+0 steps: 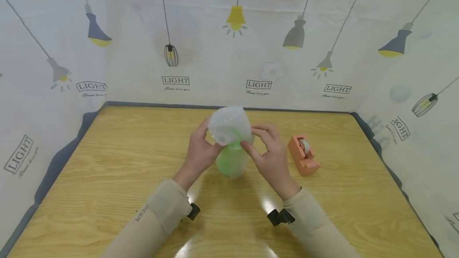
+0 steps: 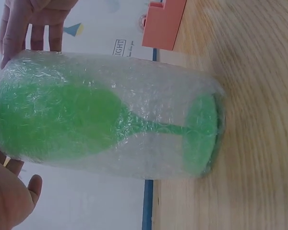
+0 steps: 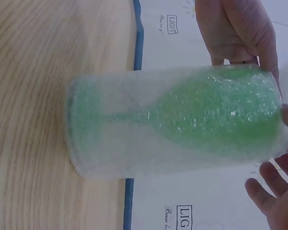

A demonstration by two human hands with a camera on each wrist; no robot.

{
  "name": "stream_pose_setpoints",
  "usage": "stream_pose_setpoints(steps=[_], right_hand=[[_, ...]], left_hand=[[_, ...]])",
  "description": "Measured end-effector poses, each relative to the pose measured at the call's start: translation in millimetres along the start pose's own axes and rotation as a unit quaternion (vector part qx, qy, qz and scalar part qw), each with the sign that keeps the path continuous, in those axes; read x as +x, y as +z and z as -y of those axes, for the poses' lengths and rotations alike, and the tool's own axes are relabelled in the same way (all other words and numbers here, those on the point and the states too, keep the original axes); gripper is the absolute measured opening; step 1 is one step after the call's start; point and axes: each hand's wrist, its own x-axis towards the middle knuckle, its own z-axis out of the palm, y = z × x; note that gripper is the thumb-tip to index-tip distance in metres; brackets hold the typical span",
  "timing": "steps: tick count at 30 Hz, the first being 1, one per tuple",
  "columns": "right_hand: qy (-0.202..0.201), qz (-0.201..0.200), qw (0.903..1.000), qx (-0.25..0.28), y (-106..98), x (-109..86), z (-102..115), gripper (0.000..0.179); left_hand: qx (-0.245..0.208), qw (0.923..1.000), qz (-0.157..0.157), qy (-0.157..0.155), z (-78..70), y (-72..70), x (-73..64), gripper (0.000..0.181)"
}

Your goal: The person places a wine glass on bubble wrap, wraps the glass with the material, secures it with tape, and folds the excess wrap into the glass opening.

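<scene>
A green wine glass (image 2: pixel 62 122) stands upright on the table, wrapped in a sleeve of clear bubble wrap (image 1: pixel 229 124). Its bowl, stem and foot show through the film in both wrist views. At the top, the wrap bulges up past the rim. My left hand (image 1: pixel 201 150) grips the wrap's upper left edge, thumb toward me and fingers behind. On the other side, my right hand (image 1: pixel 273 158) pinches the upper edge between thumb and fingers. Some fingertips are hidden behind the wrap.
An orange tape dispenser (image 1: pixel 303 156) with a roll of tape stands to the right of my right hand on the wooden table (image 1: pixel 118 162). A backdrop (image 1: pixel 211 63) printed with lamps hangs behind the table and along both sides.
</scene>
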Motion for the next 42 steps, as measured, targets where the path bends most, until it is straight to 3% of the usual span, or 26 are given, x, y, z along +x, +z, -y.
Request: stream_pose_setpoints(steps=[3,8,12,15,22,26,31,36,42], right_hand=[[-0.038,-0.014,0.9987,-0.032,3.9,-1.1,0.2,0.031],[-0.067,0.003,0.9971,-0.036,6.0,-1.3,0.1,0.026],[-0.081,0.028,0.9961,-0.022,4.7,2.2,-1.2,0.047],[-0.067,0.05,0.9965,0.007,2.4,6.5,-1.8,0.051],[0.015,0.093,0.9953,0.025,-4.4,17.3,1.4,0.011],[0.072,0.114,0.9906,0.021,-6.9,21.5,3.2,0.018],[0.119,0.111,0.9858,0.042,-8.3,22.2,3.3,0.03],[0.115,0.097,0.9851,0.083,-8.2,21.7,2.3,0.042],[0.079,0.089,0.9883,0.096,-9.6,20.8,2.2,0.039]], left_hand=[[0.001,1.0,-0.004,0.001,0.5,-0.1,-1.1,0.062],[0.007,0.9999,-0.008,0.008,0.7,-0.4,-3.0,0.059],[0.018,0.9997,-0.017,0.009,0.7,-0.4,-4.4,0.053],[0.023,0.9996,-0.019,0.003,1.5,-0.1,-5.6,0.049],[0.036,0.9993,0.007,0.0,0.6,-1.0,-5.3,0.041],[0.045,0.9984,0.028,0.021,1.8,-1.8,-2.3,0.039],[0.036,0.9973,0.056,0.03,3.0,-2.5,1.6,0.038],[0.031,0.9968,0.073,0.003,2.2,-3.9,3.4,0.034],[0.054,0.9952,0.081,-0.011,-0.3,-5.2,5.6,0.035]])
